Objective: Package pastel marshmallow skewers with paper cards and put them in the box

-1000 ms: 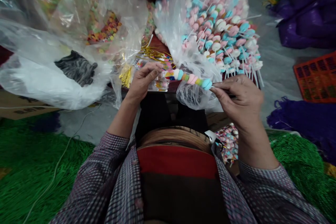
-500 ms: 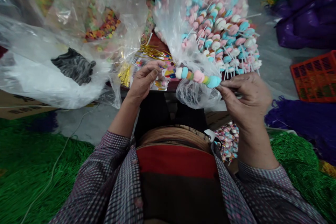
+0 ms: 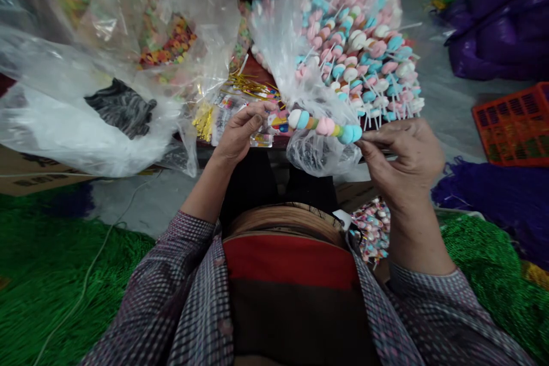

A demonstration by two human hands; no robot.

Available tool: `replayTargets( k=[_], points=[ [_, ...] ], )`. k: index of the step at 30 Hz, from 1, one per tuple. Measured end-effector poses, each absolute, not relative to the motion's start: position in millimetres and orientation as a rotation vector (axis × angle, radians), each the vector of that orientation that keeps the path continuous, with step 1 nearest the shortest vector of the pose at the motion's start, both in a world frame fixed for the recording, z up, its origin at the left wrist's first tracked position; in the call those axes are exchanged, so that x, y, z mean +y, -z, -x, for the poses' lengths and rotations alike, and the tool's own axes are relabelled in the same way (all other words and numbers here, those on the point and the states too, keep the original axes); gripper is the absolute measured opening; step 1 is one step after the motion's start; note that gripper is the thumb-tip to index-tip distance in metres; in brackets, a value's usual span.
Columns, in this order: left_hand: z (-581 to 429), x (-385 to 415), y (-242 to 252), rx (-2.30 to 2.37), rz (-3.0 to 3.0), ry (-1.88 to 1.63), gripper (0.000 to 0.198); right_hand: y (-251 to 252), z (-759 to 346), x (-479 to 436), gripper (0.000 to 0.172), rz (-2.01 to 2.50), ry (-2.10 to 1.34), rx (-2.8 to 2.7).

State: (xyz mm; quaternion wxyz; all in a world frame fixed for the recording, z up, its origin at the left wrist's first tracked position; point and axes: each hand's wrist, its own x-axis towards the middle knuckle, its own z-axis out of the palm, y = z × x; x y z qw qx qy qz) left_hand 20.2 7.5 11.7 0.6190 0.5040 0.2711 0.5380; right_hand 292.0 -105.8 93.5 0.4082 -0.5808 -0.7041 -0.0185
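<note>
My right hand (image 3: 405,157) pinches the right end of a candy skewer (image 3: 326,126), a row of white, blue, pink, orange and green soft sweets held roughly level. The stick end is hidden by my fingers. Thumb and fingers of my left hand (image 3: 244,128) are closed on the edge of a small printed plastic bag (image 3: 279,120). The skewer's white end lies right by this bag; whether it is inside the bag I cannot tell. More flat printed bags (image 3: 223,104) and gold twist ties (image 3: 251,84) lie behind my left hand.
A big clear bag of candy skewers (image 3: 355,51) fills the back right. Bags of ring-shaped gummies (image 3: 171,40) stand at the back left, beside a white plastic bag (image 3: 64,131). An orange crate (image 3: 514,123) stands at right. Wrapped skewers (image 3: 372,231) sit below my right wrist.
My left hand has shifted slightly to the right with the printed bag, closer to the skewer. The right hand stays almost in place.
</note>
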Motion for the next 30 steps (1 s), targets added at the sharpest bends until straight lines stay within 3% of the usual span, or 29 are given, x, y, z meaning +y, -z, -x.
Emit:
replayTargets(
  k=[10,19,26,30],
  points=[
    [-18.9,4.4,-10.4,0.619,-1.147,-1.18,0.038,-92.7,-295.8,-101.7,0.022,1.384,0.126,-1.782],
    [-21.2,1.7,-5.7,0.594,-1.102,-1.076,0.044,-81.3,-301.1,-98.2,0.029,1.446,-0.056,-1.731],
    [-28.1,-1.3,-9.2,0.727,-1.244,-1.264,0.035,-72.0,-272.3,-85.2,0.029,1.278,-0.589,-1.303],
    [-41.2,-12.9,-17.8,0.799,-1.426,-1.381,0.034,-59.7,-228.0,-65.5,0.025,1.145,-0.641,-1.334]
  ],
)
